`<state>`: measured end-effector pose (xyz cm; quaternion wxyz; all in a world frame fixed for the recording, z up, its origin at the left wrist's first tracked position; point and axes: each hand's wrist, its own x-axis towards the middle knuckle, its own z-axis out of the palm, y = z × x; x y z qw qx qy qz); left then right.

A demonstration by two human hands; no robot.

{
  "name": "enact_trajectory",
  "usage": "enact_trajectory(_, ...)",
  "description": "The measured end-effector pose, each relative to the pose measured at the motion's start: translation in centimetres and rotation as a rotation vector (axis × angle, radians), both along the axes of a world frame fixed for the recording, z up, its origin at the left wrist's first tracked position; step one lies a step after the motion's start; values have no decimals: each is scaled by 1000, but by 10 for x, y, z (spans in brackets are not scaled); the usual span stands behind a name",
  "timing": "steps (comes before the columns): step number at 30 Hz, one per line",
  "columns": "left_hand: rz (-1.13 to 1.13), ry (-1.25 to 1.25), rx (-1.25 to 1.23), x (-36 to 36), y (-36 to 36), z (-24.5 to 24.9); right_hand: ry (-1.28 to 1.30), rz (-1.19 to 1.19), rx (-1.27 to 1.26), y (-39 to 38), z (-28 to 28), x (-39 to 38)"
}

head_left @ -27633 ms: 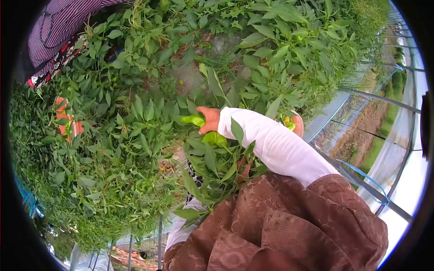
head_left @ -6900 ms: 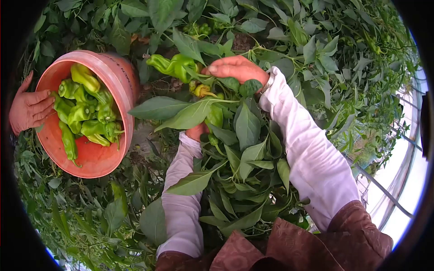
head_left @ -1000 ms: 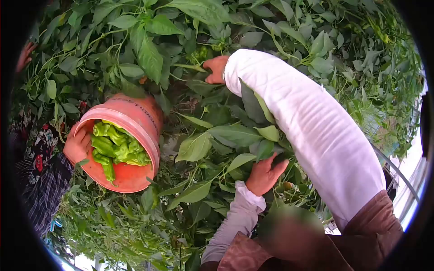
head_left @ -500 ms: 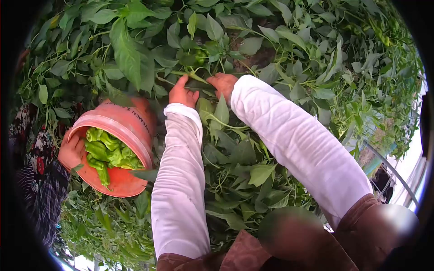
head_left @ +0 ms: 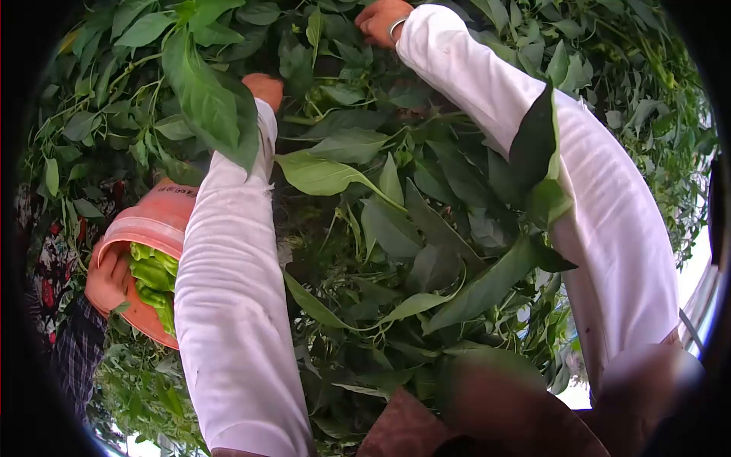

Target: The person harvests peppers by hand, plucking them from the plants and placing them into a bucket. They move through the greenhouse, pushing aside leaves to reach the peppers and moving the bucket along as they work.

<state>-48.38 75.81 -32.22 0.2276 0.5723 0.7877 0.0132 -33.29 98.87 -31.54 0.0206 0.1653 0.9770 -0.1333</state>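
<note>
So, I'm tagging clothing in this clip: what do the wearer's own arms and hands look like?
The left sleeve and right sleeve are both long, white and creased. The left hand and right hand wear no gloves; the right has a thin greyish band at the wrist, too small to identify. Brown, faintly patterned cloth shows at the bottom.

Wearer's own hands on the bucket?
No, left hand and right hand are among leaves; another person's hand is on the bucket.

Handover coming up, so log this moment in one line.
left hand: among leaves, grip hidden | right hand: among leaves, grip unclear | bucket: tilted, peppers inside, co-worker's hand on it
</note>
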Motion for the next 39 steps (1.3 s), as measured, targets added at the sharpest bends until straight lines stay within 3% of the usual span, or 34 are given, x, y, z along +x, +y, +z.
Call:
enact_trajectory(2,-210,143,-436,13,21,33,-464,190,68,-31,9,2)
enact_trajectory(3,-207,135,-442,9,18,22,-692,292,98,-46,15,1)
enact_trajectory(4,-306,23,-360,-2,13,1,-693,303,91,-58,23,-3)
enact_trajectory(6,-458,-146,-234,-13,7,-24,-833,66,-138,-70,40,-12)
enact_trajectory(7,-511,-203,-193,-9,9,-19,-837,66,-146,-68,10,-8)
enact_trajectory(9,182,-552,-248,22,15,-3,-799,244,-96,-61,-36,5)
enact_trajectory(10,145,-589,-340,22,22,4,-785,304,-75,-58,-42,9)
enact_trajectory(11,106,-623,-432,22,28,11,-688,114,-265,-60,-20,13)
enact_trajectory(13,-213,-464,-446,24,33,2,-466,-267,-630,-67,22,19)
enact_trajectory(14,-147,-379,-488,20,31,-1,-239,-13,-585,-68,27,25)
enact_trajectory(15,-146,-379,-480,17,22,-13,-181,-409,-776,-70,36,33)
enact_trajectory(17,344,-640,-30,18,1,-26,130,-599,-1047,-73,25,43)
enact_trajectory(18,779,-821,157,45,-1,32,133,-602,-1046,-75,32,42)
enact_trajectory(19,774,-820,160,53,-5,35,203,-700,-1105,-79,45,38)
enact_trajectory(21,935,-677,456,66,-11,36,282,-794,-1161,-82,59,38)
enact_trajectory(22,1095,-983,308,64,-16,42,260,-764,-1113,-83,65,39)
enact_trajectory(23,1094,-977,308,68,-20,54,237,-734,-1071,-85,68,40)
enact_trajectory(25,1504,-1560,424,81,-26,78,193,-739,-1300,-91,73,46)
enact_trajectory(27,1520,-1549,496,92,-30,99,157,-708,-1327,-99,96,50)
enact_trajectory(30,1335,-1634,645,106,-51,105,181,-732,-1179,-117,107,56)
enact_trajectory(31,1525,-1694,509,107,-54,109,233,-745,-1135,-122,110,61)
enact_trajectory(33,1541,-1654,552,117,-61,123,292,-763,-1189,-133,130,64)
enact_trajectory(36,1374,-1642,710,131,-74,131,317,-799,-1398,-144,168,68)
enact_trajectory(39,1405,-1694,723,141,-72,175,348,-756,-1347,-158,182,82)
